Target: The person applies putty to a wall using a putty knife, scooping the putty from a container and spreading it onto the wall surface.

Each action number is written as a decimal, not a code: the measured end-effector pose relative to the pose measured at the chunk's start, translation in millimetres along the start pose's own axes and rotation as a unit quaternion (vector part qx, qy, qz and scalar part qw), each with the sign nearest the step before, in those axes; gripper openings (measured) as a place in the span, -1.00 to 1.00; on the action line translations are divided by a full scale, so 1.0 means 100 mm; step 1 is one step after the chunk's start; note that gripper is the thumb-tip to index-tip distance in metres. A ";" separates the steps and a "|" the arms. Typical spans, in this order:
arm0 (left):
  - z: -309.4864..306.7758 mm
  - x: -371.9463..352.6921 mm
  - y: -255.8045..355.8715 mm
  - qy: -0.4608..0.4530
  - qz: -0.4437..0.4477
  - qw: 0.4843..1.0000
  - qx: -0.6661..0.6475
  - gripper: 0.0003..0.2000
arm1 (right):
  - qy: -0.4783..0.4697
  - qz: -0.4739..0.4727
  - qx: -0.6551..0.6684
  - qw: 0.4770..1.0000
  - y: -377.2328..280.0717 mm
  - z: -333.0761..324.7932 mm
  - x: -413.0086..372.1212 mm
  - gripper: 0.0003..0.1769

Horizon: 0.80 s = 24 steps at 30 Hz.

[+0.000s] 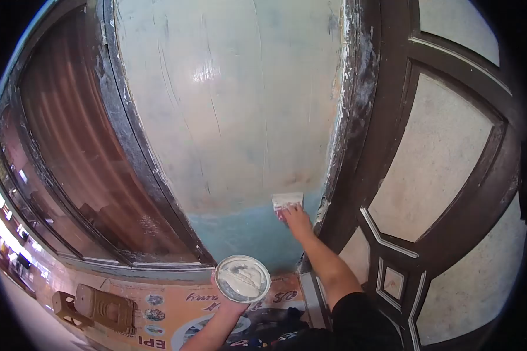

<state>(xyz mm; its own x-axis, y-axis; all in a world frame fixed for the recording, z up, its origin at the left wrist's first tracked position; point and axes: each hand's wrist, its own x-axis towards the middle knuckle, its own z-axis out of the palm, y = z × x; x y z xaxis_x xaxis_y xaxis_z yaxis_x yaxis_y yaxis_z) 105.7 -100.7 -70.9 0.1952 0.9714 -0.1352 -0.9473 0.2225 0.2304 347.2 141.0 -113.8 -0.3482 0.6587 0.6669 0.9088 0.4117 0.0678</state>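
Note:
My right hand (294,215) is closed around a putty knife (287,199). Its wide pale blade lies against the wall (234,117), low on the right side, where a whitish coat meets bare blue-green paint (246,234). Below, my left hand (234,306) holds up a round container (243,279) of white putty from underneath; most of those fingers are hidden by it. The putty's surface is scooped and ridged. Thin vertical ridges run through the coat higher up the wall.
On the right stands a dark-framed door (386,175) with pale panels. To the left is a window (82,134) with a brown curtain behind it. A brown plastic stool (105,310) lies on the floor beside a printed orange banner (170,298).

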 end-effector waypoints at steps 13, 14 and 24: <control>-0.15 -0.11 0.05 -0.016 0.062 0.998 -0.002 -0.21 | -0.065 0.075 0.144 0.985 0.07 -0.19 -0.21 -0.65; -0.16 -0.09 0.06 -0.028 0.061 0.998 -0.019 -0.20 | -0.054 0.069 0.161 0.983 0.12 -0.26 -0.14 -0.63; 0.07 0.17 0.06 -0.033 0.043 0.999 -0.005 -0.20 | 0.297 -0.007 0.058 0.953 0.78 -2.89 2.19 -0.60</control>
<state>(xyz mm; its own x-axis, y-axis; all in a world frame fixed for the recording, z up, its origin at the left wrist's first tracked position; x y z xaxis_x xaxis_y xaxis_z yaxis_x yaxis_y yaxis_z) 105.5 -81.8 -65.1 0.1291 0.9903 -0.0513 -0.9639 0.1374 0.2279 408.1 135.3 252.7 -0.1362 0.1941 0.9715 0.8615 0.5074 0.0194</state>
